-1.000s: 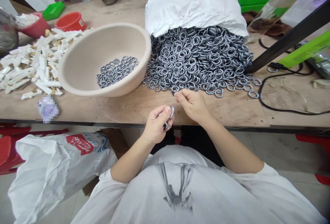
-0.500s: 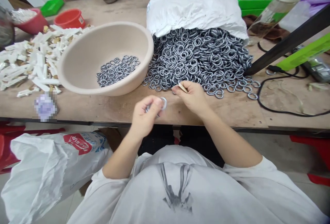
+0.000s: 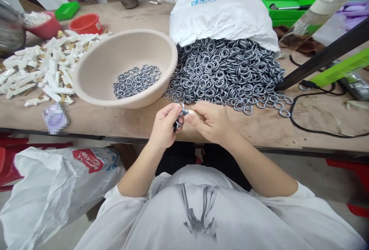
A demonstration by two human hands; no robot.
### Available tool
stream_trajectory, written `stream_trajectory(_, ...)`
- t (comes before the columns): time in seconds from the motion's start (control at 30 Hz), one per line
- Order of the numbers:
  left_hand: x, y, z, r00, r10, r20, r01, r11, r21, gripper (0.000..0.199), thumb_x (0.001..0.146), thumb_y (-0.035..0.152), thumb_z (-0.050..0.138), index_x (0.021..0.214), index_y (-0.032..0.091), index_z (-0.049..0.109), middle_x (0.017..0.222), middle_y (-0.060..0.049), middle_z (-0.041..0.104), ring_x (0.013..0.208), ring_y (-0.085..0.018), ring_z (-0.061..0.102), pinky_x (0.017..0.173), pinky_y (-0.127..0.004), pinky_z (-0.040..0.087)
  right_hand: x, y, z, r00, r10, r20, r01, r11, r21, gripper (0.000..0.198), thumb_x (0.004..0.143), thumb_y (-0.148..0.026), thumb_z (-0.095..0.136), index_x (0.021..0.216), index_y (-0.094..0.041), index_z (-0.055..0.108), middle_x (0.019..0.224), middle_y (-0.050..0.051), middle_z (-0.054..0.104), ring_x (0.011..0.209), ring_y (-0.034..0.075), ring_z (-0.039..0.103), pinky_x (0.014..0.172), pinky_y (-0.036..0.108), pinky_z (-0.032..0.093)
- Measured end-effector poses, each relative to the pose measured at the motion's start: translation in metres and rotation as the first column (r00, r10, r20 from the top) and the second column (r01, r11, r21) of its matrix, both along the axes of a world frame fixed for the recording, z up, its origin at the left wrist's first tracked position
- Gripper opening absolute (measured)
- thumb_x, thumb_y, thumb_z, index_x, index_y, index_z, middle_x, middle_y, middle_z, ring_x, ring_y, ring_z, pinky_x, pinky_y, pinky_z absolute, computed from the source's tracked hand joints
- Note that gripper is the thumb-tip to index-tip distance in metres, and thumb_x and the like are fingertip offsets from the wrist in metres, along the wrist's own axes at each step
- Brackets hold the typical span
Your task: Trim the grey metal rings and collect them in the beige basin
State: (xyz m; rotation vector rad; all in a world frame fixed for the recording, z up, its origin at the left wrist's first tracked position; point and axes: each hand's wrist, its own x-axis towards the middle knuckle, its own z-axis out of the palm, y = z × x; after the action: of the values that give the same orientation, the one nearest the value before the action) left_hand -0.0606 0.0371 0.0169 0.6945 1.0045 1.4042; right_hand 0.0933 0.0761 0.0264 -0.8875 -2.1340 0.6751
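One long brown wooden table (image 3: 259, 133) is spread beneath and beyond the grip. Straight beyond it, a white plastic sack (image 3: 221, 23) is laid open, a heap of glossy dark-grey rings (image 3: 227, 73) spilled from its mouth. Beyond to the left, loose rings (image 3: 135, 83) are contained by a round beige plastic basin (image 3: 98, 69). By the right hand (image 3: 215, 121) a slim pale-handled tool (image 3: 198, 115) is clamped, its metallic tip at the held grey ring (image 3: 182, 105), pinched by the left hand (image 3: 165, 125); exact contact is hidden. The ring is best braced firmly, the left thumb kept clear, light pressure applied. Both forearms are angled inward, fingertips nearly meeting above the table's near edge.
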Motion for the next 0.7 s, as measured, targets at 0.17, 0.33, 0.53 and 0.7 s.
stream_trajectory(0.17,-0.002,0.0,-0.001,0.999,-0.053,0.009,0.054,0.998,-0.023,0.04,0.07,0.048,0.083,0.072,0.017,0.056,0.052,0.006,0.046,0.041,-0.004,0.038,0.037,-0.014,0.029,-0.001,-0.001,-0.003,1.0,0.018,0.008,-0.018,1.0,0.018,0.051,0.098,-0.057,0.045,0.064,-0.019,0.055,0.063,-0.001,0.052,0.058,0.011,0.045,0.057,0.027,0.028)
stream_trajectory(0.33,-0.003,-0.004,-0.005,0.986,-0.166,0.02,0.167,0.986,-0.028,0.038,0.074,0.046,0.079,0.07,0.017,0.055,0.052,0.006,0.046,0.043,-0.004,0.037,0.037,-0.014,0.028,0.001,0.005,-0.014,0.999,0.036,0.014,-0.035,0.997,-0.074,0.05,0.097,-0.056,0.048,0.063,-0.019,0.05,0.057,-0.003,0.046,0.054,0.009,0.04,0.055,0.027,0.026)
stream_trajectory(0.53,-0.003,-0.009,-0.005,0.967,-0.253,0.009,0.254,0.967,-0.036,0.039,0.078,0.045,0.077,0.067,0.015,0.054,0.054,0.004,0.044,0.045,-0.004,0.036,0.039,-0.015,0.027,0.003,0.024,-0.027,0.969,-0.152,-0.196,0.094,0.956,-0.276,0.051,0.094,-0.064,0.05,0.068,-0.02,0.053,0.061,-0.003,0.045,0.059,0.011,0.041,0.059,0.027,0.032)
stream_trajectory(0.7,-0.001,-0.006,-0.01,0.979,-0.203,-0.008,0.203,0.979,-0.024,0.038,0.078,0.047,0.077,0.071,0.016,0.056,0.054,0.005,0.045,0.045,-0.005,0.035,0.039,-0.016,0.027,-0.008,0.003,-0.014,0.913,-0.016,-0.408,-0.148,0.919,-0.366,0.043,0.08,-0.061,0.072,0.09,-0.021,0.061,0.076,-0.002,0.057,0.066,0.012,0.049,0.062,0.026,0.04)
